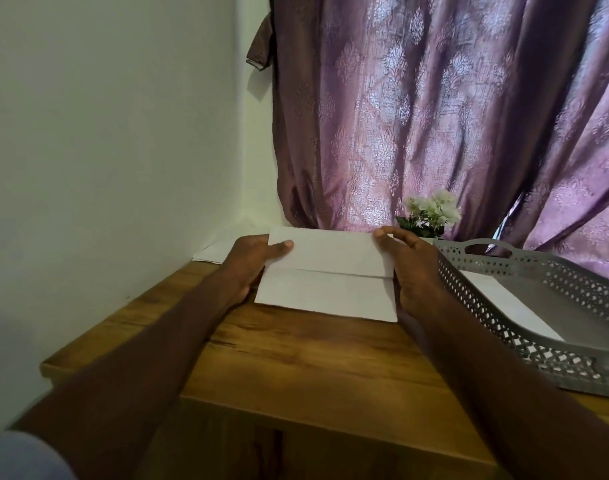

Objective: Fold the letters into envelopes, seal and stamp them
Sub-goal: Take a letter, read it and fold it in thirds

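- Our left hand (252,268) grips the left short edge of the folded letter (325,275), thumb laid on top near the upper corner, the other fingers hidden under the sheet.
- Our right hand (412,268) holds the opposite short edge the same way, thumb and fingers pinched at the upper right corner; neither hand is free.
- The letter sits between the two hands, over the far part of the wooden table (313,358); its long axis runs left to right and the fold line crosses it the same way. Whether it rests on the wood or is lifted a little, we cannot tell.
- We judge the next fold turns on this: the flap edges lie along the long axis, so both hands are equally near and must work together.
- Just beside the right hand stands a grey tray (524,268) holding white paper (503,299).
- More paper (214,252) lies beyond the left hand, against the wall.
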The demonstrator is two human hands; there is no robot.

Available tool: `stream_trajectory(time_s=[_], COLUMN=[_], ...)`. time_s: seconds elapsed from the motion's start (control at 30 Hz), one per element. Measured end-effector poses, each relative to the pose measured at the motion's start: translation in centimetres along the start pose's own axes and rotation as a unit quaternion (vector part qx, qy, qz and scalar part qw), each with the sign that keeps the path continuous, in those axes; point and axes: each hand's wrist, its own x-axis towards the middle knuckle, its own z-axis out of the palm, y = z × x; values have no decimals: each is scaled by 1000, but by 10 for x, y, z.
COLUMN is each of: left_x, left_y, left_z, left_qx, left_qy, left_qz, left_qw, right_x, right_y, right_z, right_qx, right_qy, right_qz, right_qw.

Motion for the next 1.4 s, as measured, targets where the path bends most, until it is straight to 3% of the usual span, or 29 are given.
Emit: stream_trajectory(time_s=[0.17,0.4,0.53,0.8,1.07,1.17,1.27,1.33,1.4], left_x=[5,6,10,5,-5,-6,-8,-15,-26], left_y=[0,-2,-4,5,13,12,13,13,14], left_z=[-1,-1,-1,1,-1,2,7,10,13], left_qx=[-23,-36,-46,-90,-156,-73,118,326,476], left_qy=[39,7,35,99,71,103,148,204,260], left_qz=[16,-31,-20,-14,-60,-36,17,100,197], left_qw=[999,999,998,991,983,991,982,918,817], right_x=[-11,-4,5,5,-4,-6,-5,-4,-7], right_y=[-1,1,6,7,-3,-4,-3,-3,-2], right_z=[3,-1,-1,0,0,2,4,5,8], right_qx=[-24,-69,-72,-45,14,-6,-63,-141,-218], right_qy=[-89,-28,-17,-24,-72,-47,-21,-16,-28], right_qz=[-18,-23,-12,-3,91,77,29,-17,-67], right_qw=[996,997,997,999,993,996,997,990,973])
